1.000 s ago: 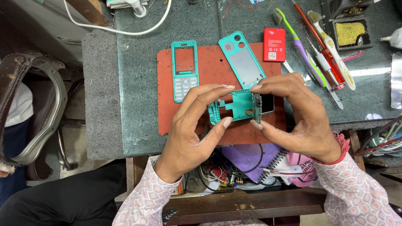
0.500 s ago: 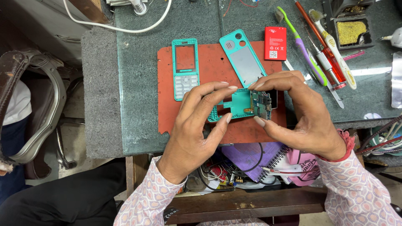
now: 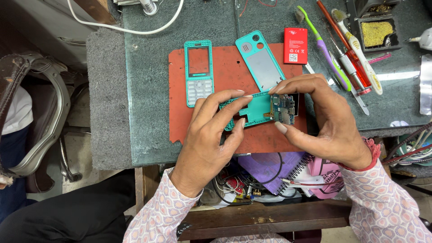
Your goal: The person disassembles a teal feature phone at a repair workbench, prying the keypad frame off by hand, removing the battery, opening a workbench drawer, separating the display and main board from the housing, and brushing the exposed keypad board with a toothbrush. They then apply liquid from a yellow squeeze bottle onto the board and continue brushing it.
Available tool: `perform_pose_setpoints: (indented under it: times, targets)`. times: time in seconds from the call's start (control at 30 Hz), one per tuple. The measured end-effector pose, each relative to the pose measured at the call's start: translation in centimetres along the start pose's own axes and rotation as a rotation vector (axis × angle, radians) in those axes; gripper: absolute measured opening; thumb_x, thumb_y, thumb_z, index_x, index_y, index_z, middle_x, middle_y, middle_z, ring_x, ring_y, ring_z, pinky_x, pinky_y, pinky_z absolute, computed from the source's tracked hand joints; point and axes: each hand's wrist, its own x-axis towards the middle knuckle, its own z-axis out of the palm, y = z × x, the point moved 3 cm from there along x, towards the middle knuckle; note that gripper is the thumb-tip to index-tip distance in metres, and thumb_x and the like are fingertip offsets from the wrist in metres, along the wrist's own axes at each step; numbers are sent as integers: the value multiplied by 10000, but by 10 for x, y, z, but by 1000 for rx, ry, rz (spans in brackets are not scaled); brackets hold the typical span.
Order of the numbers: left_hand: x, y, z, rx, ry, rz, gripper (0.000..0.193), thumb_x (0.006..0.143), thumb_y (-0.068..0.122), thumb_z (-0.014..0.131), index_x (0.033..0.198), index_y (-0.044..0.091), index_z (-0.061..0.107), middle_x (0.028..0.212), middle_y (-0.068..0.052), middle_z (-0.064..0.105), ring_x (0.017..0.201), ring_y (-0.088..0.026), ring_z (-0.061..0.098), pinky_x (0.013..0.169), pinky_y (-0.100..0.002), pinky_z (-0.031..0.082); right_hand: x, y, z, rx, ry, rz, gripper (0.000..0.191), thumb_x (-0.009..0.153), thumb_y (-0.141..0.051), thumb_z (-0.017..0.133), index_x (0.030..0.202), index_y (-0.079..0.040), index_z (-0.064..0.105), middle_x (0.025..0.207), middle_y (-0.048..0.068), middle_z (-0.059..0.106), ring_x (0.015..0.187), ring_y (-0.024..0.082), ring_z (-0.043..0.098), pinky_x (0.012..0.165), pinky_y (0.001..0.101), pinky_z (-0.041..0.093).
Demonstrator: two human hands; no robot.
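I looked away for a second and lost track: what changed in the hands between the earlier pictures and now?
The teal phone frame has been turned to lie longer across the hands, and the right hand now pinches the small circuit board at its right end. The left hand still grips the frame's left end. The keypad front, back cover and red battery stayed put.

A dark green worktop [image 3: 148, 90] carries a red mat [image 3: 234, 67], a red battery [image 3: 295, 45], a toothbrush [image 3: 321, 47] and screwdrivers [image 3: 344, 49]
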Motion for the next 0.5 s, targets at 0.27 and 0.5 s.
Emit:
perform_pose_setpoints:
  times: [0.27, 0.5]
  targets:
    - [0, -1, 0, 6, 4, -8, 400, 921, 13, 693, 1318, 56, 659, 1336, -72, 604, 1179, -252, 579, 1015, -357, 515, -2, 2, -1, 48, 1, 33, 503, 810, 18, 726, 1285, 3, 560, 1311, 120, 598, 1294, 205, 586, 1169, 352, 447]
    - [0, 0, 0, 4, 3, -25, 407, 907, 5, 685, 1311, 56, 661, 1333, -70, 602, 1165, -248, 577, 1002, -353, 520, 1, 2, -3, 183, -45, 88, 511, 847, 49, 693, 1324, 9, 513, 1339, 120, 585, 1326, 202, 567, 1189, 362, 433]
